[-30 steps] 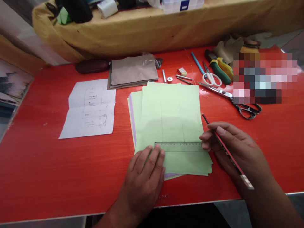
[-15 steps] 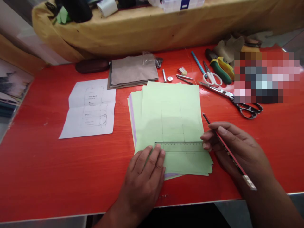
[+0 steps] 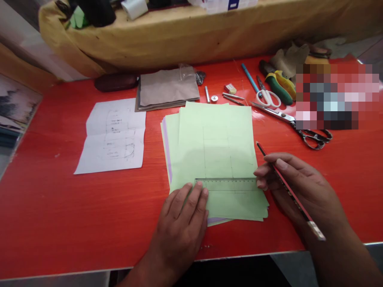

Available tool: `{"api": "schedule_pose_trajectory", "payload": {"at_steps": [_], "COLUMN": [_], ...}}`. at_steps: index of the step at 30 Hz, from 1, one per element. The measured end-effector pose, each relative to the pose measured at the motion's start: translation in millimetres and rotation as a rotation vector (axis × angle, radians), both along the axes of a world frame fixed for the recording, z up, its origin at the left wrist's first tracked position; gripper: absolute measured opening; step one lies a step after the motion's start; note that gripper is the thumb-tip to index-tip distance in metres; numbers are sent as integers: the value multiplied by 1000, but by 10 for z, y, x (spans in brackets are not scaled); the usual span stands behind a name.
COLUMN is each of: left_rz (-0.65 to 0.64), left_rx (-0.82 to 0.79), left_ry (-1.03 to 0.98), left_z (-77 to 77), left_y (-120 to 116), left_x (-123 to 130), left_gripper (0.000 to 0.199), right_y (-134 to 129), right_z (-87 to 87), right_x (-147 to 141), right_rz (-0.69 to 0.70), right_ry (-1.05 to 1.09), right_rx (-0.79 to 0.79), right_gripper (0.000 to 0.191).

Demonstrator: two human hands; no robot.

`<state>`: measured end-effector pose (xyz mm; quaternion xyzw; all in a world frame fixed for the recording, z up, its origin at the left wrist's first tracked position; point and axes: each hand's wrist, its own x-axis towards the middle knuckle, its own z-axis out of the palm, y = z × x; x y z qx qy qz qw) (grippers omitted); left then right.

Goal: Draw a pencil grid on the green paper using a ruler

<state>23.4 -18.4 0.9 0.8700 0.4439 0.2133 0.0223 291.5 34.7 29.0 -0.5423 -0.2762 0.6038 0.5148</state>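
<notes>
My left hand (image 3: 182, 221) lies flat with fingers spread, pressing the near left end of a clear plastic ruler (image 3: 226, 184) onto a stack of pale green paper (image 3: 215, 139). Faint pencil lines mark the top sheet. A lilac sheet edge shows beneath the stack. My right hand (image 3: 299, 187) holds a red and black pencil (image 3: 289, 189), its tip pointing up and away from the paper. The fingertips of my right hand sit at the ruler's right end, close to the paper's edge.
The red tabletop (image 3: 60, 199) holds a folded white sheet with pencil sketches (image 3: 113, 137) and a stack of brown material (image 3: 167, 87). Tailor's shears (image 3: 287, 118), white-handled scissors (image 3: 267, 99) and green-handled pliers (image 3: 277, 89) lie at the back right. A yellow cloth-covered shelf (image 3: 179, 36) runs behind.
My right hand and the pencil have shifted slightly to the right. My left hand and the ruler stay in place on the paper.
</notes>
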Motion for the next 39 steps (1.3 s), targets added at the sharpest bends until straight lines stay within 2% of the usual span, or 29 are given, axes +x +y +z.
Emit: {"api": "schedule_pose_trajectory", "payload": {"at_steps": [23,33,39], "left_rz": [3,13,17], "left_rx": [10,10,18], "left_ry": [34,57,57], "left_z": [-10,-22,-28], "left_y": [-8,-15,-18], "left_x": [8,15,17], "left_gripper": [39,40,41], "right_y": [7,14,8], "right_z": [-14,-14,-6], "right_x": [9,18,54], "right_rz": [20,27,23], "right_ry": [34,64,75], "right_rx": [7,45,41], "right_gripper": [21,16,22]}}
